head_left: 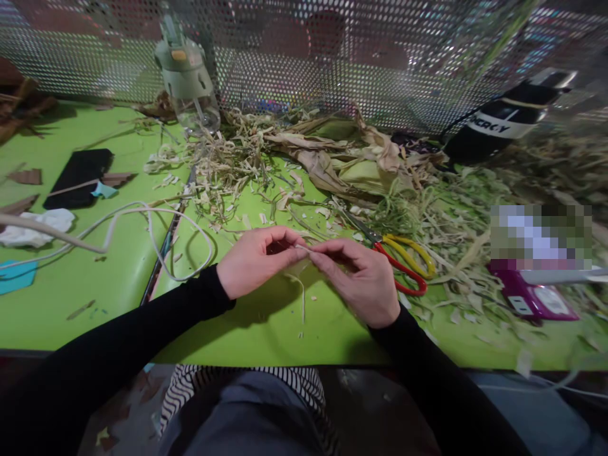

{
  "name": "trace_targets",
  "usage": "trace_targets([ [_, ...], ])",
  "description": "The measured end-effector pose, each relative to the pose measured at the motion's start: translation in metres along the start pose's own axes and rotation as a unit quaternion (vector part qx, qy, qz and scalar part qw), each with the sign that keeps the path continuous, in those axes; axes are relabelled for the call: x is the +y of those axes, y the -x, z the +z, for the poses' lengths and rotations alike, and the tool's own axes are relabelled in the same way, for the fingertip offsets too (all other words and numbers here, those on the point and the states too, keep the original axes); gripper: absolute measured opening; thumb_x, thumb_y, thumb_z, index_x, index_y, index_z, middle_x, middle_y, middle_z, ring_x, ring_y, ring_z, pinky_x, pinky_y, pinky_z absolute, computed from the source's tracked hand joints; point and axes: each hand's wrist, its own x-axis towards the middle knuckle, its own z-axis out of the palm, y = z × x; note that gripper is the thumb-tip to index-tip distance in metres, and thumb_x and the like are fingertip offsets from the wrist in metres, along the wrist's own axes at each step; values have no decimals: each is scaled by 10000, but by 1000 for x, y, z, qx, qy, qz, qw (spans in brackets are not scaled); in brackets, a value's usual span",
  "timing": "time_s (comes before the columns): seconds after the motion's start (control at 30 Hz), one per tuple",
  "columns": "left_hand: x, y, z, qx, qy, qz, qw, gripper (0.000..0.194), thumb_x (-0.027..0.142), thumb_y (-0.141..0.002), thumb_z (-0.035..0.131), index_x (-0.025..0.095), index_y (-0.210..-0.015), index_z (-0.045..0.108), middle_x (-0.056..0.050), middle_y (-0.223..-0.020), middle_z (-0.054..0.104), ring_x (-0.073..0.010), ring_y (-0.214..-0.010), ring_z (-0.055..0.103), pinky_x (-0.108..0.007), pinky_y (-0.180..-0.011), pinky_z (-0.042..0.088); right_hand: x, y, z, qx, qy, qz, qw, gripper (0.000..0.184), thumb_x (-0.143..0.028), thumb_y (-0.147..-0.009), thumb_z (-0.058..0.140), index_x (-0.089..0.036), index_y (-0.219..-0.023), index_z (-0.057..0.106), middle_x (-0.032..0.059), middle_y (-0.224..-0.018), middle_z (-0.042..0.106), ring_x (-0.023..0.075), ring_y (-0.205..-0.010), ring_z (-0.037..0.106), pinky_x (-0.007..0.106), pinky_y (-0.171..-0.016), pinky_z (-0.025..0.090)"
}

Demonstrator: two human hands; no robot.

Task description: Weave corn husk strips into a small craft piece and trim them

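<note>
Through the head view, I see both bare hands meeting above the green tabletop (pixel 247 335), near its front edge. The left hand (pixel 260 261) has its thumb and forefinger closed in a pinch on a thin pale strip (pixel 305 247); the right hand (pixel 360 277) pinches it too, its fingertips just beside the left's. The strip sits right at the tips, well away from both palms, and only a short stretch of it shows between the two grips. Below that meeting point I can see a narrow tail (pixel 303 301) hanging down; I can't tell whether it belongs to the same strip, as the fingers hide the join. Scissors (pixel 377 239) with red and yellow handles lie just beyond the right hand, toward its outer side. Farther back I have broad dry husks (pixel 327 168) and a heap of shreds (pixel 225 158). A white cable (pixel 211 248) loops near the left wrist.
</note>
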Motion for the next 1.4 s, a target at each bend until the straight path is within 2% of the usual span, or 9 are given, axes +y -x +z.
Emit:
trace_targets([
  [0.2, -4, 0, -3, -18, -61, 32, 997, 287, 416, -813, 593, 130, -827, 613, 11, -696, 569, -84, -620, 471, -215, -595, 375, -3, 1, 2, 30, 83, -40, 995, 25, -181, -817, 639, -183, -836, 655, 0, -753, 706, 101, -616, 633, 227, -605, 548],
  [0.3, -4, -1, -3, -39, -71, 20, 996, 278, 400, -831, 563, 127, -784, 597, 18, -654, 535, -83, -599, 450, -222, -587, 366, -4, 1, 2, 39, 118, -78, 989, 49, -159, -815, 636, -189, -847, 658, -2, -747, 709, 103, -623, 636, 231, -608, 545],
  [0.5, -3, -2, -2, -43, -49, -12, 998, 267, 388, -805, 589, 123, -779, 595, 7, -669, 549, -91, -617, 472, -231, -608, 389, -1, 3, 2, 32, 129, -154, 979, 109, -104, -814, 610, -200, -825, 660, 24, -815, 731, 139, -748, 682, 264, -679, 558],
  [0.57, -3, -1, -2, -36, -60, -3, 998, 280, 404, -804, 587, 124, -787, 600, 10, -663, 544, -90, -608, 461, -225, -593, 383, 0, 3, 2, 30, 121, -147, 981, 99, -105, -814, 615, -193, -821, 659, 26, -814, 728, 137, -749, 680, 260, -683, 556],
  [0.73, 1, 1, -1, -12, -85, 13, 996, 273, 395, -801, 596, 123, -827, 614, 12, -675, 557, -84, -595, 451, -207, -563, 365, -1, 2, 2, 6, 53, -42, 998, 54, -193, -815, 651, -181, -867, 655, 11, -781, 705, 112, -661, 651, 238, -621, 546],
  [0.83, 1, 1, -1, -3, -104, 39, 994, 265, 393, -806, 597, 130, -828, 624, 7, -690, 576, -87, -609, 460, -208, -576, 368, -2, 1, 2, 4, 31, -11, 999, 47, -196, -810, 654, -174, -852, 648, 8, -770, 696, 107, -642, 638, 233, -610, 540],
  [1.1, -3, 0, -4, -37, -107, 14, 993, 275, 403, -825, 559, 137, -792, 618, 2, -671, 568, -98, -616, 482, -235, -616, 405, -2, 1, 0, 9, 38, -58, 998, 57, -137, -795, 638, -189, -805, 659, -2, -747, 692, 115, -667, 643, 250, -630, 531],
  [1.27, 1, 0, -5, -57, -61, -24, 996, 235, 367, -808, 579, 134, -775, 592, 13, -664, 556, -85, -606, 476, -228, -626, 409, -2, 0, -1, 11, 38, -100, 994, 95, -107, -781, 637, -199, -783, 664, 9, -774, 714, 132, -709, 670, 270, -670, 548],
  [1.4, 2, 0, -4, -56, -44, -34, 997, 295, 428, -786, 605, 134, -766, 589, 13, -657, 558, -86, -604, 487, -222, -609, 407, -2, 1, 0, 17, 52, -117, 992, 116, -94, -781, 625, -204, -776, 659, 11, -779, 714, 135, -718, 674, 270, -678, 552],
])
